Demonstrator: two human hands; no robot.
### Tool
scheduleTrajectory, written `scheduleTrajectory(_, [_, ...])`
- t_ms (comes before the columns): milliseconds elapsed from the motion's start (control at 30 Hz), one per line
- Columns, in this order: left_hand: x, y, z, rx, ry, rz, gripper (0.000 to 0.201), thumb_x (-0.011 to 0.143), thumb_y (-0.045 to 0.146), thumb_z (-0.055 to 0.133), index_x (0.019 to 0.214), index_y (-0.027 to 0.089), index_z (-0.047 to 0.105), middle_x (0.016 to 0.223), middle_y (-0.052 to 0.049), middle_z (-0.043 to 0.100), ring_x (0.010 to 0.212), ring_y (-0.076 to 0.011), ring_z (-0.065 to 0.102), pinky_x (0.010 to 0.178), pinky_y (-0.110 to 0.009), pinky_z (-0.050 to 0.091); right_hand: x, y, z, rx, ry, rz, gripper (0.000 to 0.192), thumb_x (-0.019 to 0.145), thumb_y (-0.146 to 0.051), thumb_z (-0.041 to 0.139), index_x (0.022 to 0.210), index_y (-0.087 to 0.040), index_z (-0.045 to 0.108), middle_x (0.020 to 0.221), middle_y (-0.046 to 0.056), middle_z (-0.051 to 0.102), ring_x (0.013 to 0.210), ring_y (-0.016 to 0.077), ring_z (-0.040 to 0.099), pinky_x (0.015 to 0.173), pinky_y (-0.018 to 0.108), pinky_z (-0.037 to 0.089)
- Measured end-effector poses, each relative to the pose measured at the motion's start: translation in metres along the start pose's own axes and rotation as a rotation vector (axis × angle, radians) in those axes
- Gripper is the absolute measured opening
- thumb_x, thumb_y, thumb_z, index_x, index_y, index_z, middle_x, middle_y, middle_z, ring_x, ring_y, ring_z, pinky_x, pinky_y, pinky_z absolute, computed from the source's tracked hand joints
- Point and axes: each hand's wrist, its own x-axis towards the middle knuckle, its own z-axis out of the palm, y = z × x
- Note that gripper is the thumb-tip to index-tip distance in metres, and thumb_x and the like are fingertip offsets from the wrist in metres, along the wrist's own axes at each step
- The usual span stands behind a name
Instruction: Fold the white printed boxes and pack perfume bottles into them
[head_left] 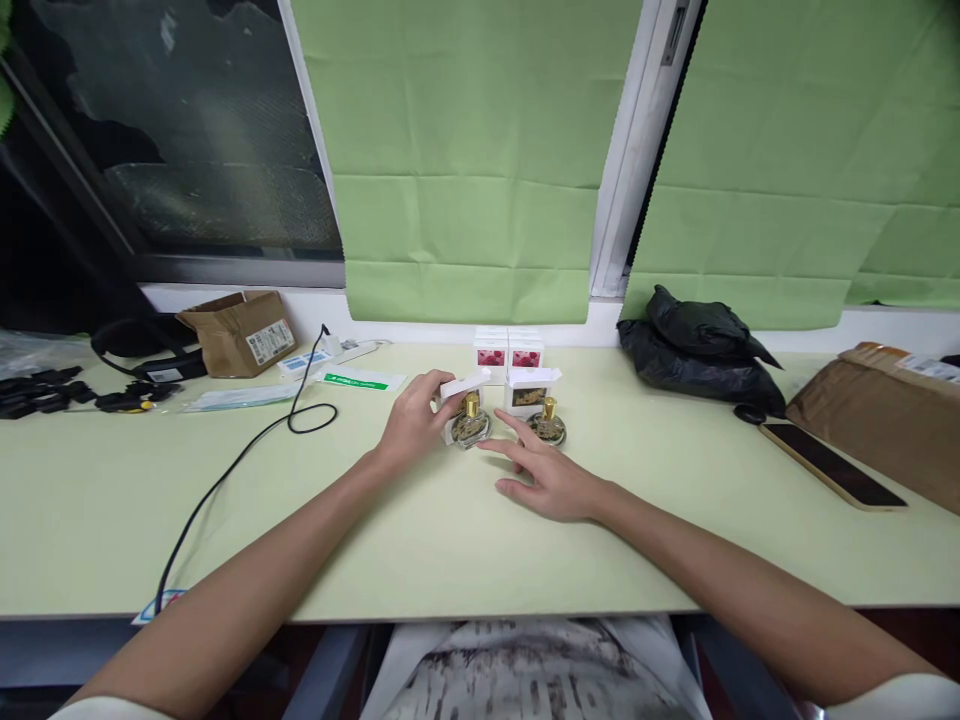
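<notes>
My left hand [416, 415] grips the left side of a small white box [466, 382] with its top flap raised. Just in front of that box, near my left thumb, is a round, flat glass perfume bottle [471, 430] with a gold top. My right hand [551, 482] hovers low over the table, fingers spread; its fingertips are close to this bottle, and I cannot tell whether they touch it. A second perfume bottle [553, 430] of the same kind stands behind my right hand, before another open white box [528, 396] with a dark label.
Behind stand white boxes with pink-red pictures [491, 357]. On the left are a cardboard box [251, 335], a black cable [247, 455] and flat packets [244, 397]. To the right lie black plastic bags [697, 355], a phone [832, 466] and a brown parcel [881, 425].
</notes>
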Motion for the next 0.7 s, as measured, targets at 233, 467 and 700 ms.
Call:
scheduleTrajectory(233, [-0.002,0.004,0.001,-0.089,-0.043,0.018,0.022,0.102,0.043,0.061,0.113,0.024,0.063,0.104,-0.002,0.072,0.090,-0.0175,0.068,0.078,-0.029,0.054,0.001,0.001,-0.001,0.019,-0.011,-0.007,0.060,0.102,-0.029,0.064,0.157,-0.043,0.045,0.179,0.008,0.005,0.105,0.0194,0.071,0.091,0.039,0.062])
scheduleTrajectory(467, [-0.005,0.010,0.003,-0.183,-0.062,0.022,0.022,0.103,0.043,0.061,0.113,0.023,0.063,0.102,-0.002,0.070,0.088,-0.0162,0.068,0.075,-0.027,0.056,0.000,0.000,0.000,-0.028,0.050,-0.015,0.049,0.103,-0.027,0.061,0.150,-0.038,0.051,0.172,0.012,0.021,0.085,0.0139,0.068,0.089,0.040,0.062])
scheduleTrajectory(700, [-0.009,0.019,0.004,-0.228,-0.101,0.014,0.020,0.103,0.040,0.061,0.112,0.023,0.063,0.102,-0.002,0.073,0.090,-0.0169,0.070,0.076,-0.028,0.057,0.000,-0.003,0.000,-0.131,0.110,-0.054,0.039,0.103,-0.026,0.059,0.141,-0.031,0.054,0.151,0.013,0.041,0.090,0.0179,0.063,0.085,0.040,0.061])
